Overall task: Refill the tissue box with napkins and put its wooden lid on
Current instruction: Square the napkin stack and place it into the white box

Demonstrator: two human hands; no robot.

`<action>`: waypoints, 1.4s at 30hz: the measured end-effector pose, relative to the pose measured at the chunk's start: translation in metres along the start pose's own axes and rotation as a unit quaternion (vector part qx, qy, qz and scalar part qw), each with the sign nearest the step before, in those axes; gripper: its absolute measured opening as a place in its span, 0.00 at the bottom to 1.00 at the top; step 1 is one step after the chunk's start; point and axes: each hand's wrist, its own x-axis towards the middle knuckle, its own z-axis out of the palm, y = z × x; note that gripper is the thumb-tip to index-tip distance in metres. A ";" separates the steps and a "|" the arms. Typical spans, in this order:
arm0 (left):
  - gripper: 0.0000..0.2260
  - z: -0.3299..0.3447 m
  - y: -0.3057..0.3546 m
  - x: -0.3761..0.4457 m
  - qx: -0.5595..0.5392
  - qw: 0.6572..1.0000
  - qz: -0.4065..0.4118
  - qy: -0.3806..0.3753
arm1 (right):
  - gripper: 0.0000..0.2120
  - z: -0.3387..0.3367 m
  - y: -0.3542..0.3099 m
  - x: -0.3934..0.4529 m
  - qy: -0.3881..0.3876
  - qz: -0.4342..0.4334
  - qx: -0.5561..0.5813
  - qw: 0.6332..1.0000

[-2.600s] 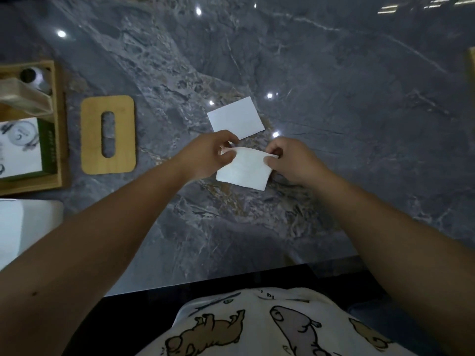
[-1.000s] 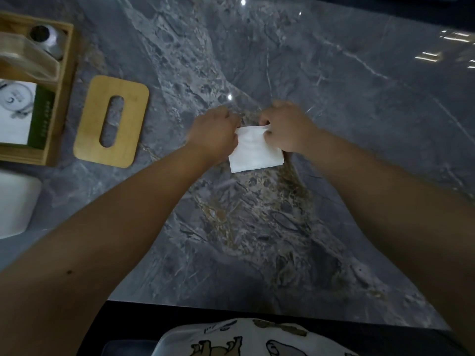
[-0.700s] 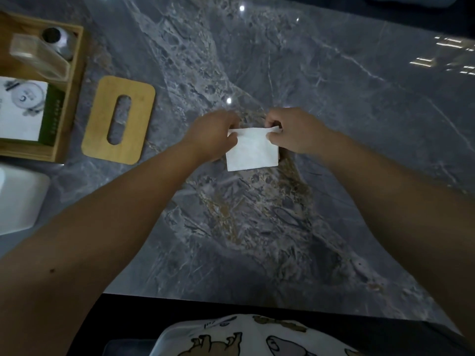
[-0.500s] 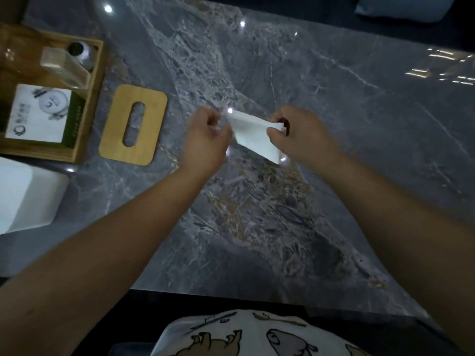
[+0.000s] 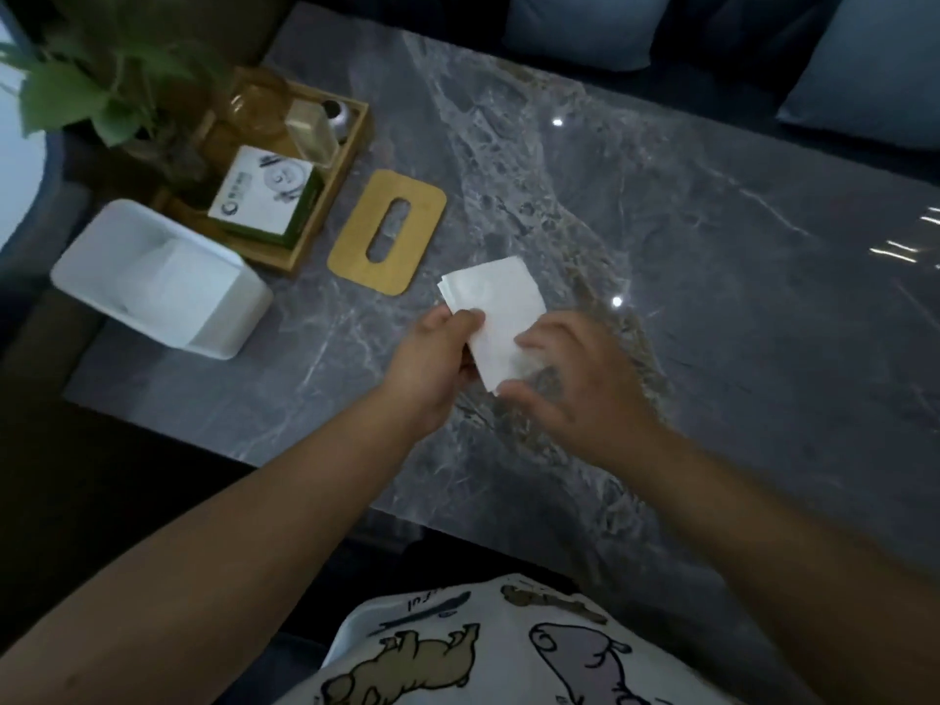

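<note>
My left hand (image 5: 436,356) pinches a small stack of folded white napkins (image 5: 496,312) by its left edge, above the marble table. My right hand (image 5: 575,379) is beside the stack with fingers spread, touching its lower right corner. The white tissue box (image 5: 96,262) stands open at the table's left end with napkins lying inside. Its wooden lid (image 5: 387,231), with an oval slot, lies flat on the table between the box and my hands.
A wooden tray (image 5: 325,201) at the back left holds a green-and-white packet (image 5: 264,195), a glass jar and a bottle. A leafy plant (image 5: 101,78) hangs over the far left corner. Blue cushions (image 5: 580,22) lie beyond the grey marble table (image 5: 712,246).
The view has swung left and back, bringing the white box and plant into sight. The napkin stack has passed from my right hand's pinch into my left hand, and my right fingers have spread.
</note>
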 end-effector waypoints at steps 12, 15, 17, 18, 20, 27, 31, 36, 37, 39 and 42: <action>0.11 -0.078 -0.035 -0.064 0.235 0.963 0.124 0.040 | 0.14 0.039 -0.007 0.027 -0.296 0.266 0.506 0.766; 0.07 -0.086 -0.046 -0.061 0.292 0.934 0.170 0.114 | 0.10 0.052 -0.022 0.029 -0.237 0.198 0.357 0.882; 0.06 -0.087 -0.049 -0.057 0.298 0.918 0.201 0.168 | 0.10 0.066 -0.027 0.031 -0.175 0.140 0.254 0.941; 0.06 -0.087 -0.050 -0.054 0.297 0.910 0.222 0.186 | 0.11 0.073 -0.027 0.031 -0.133 0.106 0.216 0.962; 0.08 -0.087 -0.054 -0.048 0.295 0.893 0.273 0.204 | 0.09 0.088 -0.024 0.034 -0.059 0.023 0.173 0.983; 0.04 -0.094 -0.072 -0.017 0.303 0.847 0.328 0.289 | 0.16 0.120 -0.014 0.043 0.005 -0.071 0.185 0.980; 0.09 -0.096 -0.078 -0.008 0.255 0.880 0.305 0.260 | 0.15 0.132 -0.006 0.042 -0.016 -0.036 0.209 0.977; 0.11 -0.108 -0.087 -0.002 0.247 0.906 0.257 0.229 | 0.19 0.141 0.003 0.040 -0.086 0.068 0.226 0.968; 0.10 -0.109 -0.088 -0.001 0.253 0.904 0.257 0.229 | 0.18 0.141 0.003 0.039 -0.085 0.070 0.222 0.969; 0.07 -0.106 -0.087 -0.003 0.260 0.899 0.263 0.233 | 0.13 0.141 0.001 0.039 -0.070 0.062 0.228 0.969; 0.10 -0.101 -0.087 -0.007 0.261 0.890 0.282 0.243 | 0.13 0.137 -0.003 0.038 -0.051 0.045 0.248 0.966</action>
